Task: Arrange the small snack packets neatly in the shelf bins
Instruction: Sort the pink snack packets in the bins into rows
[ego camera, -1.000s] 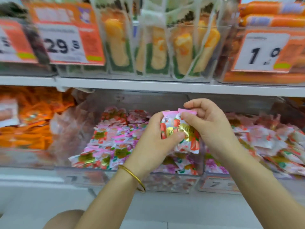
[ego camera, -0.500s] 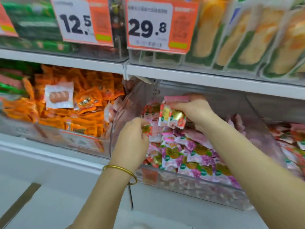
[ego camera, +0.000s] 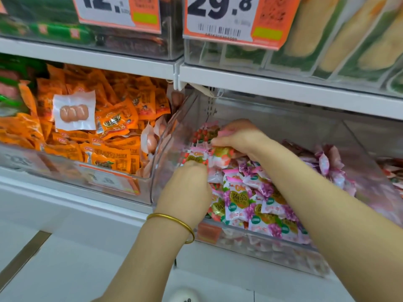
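To your left, the orange packets (ego camera: 113, 153) crowded up against the clear bin's left wall (ego camera: 172, 136). Open room lay in that bin's far left corner, under the shelf edge (ego camera: 283, 85). Your left hand (ego camera: 185, 192) curled its fingers on a strawberry packet (ego camera: 196, 158) just inside the wall. Farther in, your right hand (ego camera: 242, 138) pinched a second strawberry packet (ego camera: 222, 154) above the heaped grape packets (ego camera: 239, 199).

Both bare forearms reach forward and upward, near to each other. The left hand (ego camera: 185, 190) shows its back, with the fingers curled forward onto a red strawberry packet (ego camera: 195, 158); its fingertips are hidden. The right hand (ego camera: 238, 138) is higher and farther in, and its curled fingers pinch a pink-edged packet (ego camera: 222, 154).
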A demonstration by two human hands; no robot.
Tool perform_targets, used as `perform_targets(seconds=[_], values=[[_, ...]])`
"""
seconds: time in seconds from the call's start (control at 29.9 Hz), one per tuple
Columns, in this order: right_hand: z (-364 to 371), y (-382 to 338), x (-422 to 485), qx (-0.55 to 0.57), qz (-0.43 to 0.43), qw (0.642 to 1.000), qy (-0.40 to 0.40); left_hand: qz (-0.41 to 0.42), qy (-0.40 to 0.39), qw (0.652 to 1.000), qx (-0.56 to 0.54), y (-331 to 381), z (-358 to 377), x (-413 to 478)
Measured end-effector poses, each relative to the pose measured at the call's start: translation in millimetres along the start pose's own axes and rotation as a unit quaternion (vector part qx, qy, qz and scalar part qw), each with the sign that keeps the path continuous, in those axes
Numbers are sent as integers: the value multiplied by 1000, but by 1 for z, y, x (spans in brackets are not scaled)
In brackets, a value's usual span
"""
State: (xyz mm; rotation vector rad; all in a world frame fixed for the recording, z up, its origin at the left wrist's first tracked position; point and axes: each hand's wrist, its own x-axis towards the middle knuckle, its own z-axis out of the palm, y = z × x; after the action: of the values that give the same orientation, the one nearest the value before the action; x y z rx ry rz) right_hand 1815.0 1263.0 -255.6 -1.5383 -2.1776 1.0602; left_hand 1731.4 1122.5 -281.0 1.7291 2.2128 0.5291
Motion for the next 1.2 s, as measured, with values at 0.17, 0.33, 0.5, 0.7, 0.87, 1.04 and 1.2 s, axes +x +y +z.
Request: perform_targets(seconds=[0.17,0.33,0.5,0.7,0.87,1.04,1.2], values=[[-6,-4,-6,-235,-60,968,58,1,-8,1000,13,-4,0,5],[-17,6,-23,-186,-126,972,62,66,-31,996,55,-7,6,15],[-27,19,-38,-188,-151,969,46,78,-87,989,89,-7,9,29],[-19,26,-36,-354,-133,920,-106,54,-109,989,79,-8,12,33],[-25,27,-35,-360,-129,916,-125,56,-109,990,64,-7,10,32],[-33,24,-32,-244,-131,952,-130,58,-103,991,57,-6,7,29],[-38,25,-39,-96,-160,980,-67,55,-23,998,-32,1,1,25]])
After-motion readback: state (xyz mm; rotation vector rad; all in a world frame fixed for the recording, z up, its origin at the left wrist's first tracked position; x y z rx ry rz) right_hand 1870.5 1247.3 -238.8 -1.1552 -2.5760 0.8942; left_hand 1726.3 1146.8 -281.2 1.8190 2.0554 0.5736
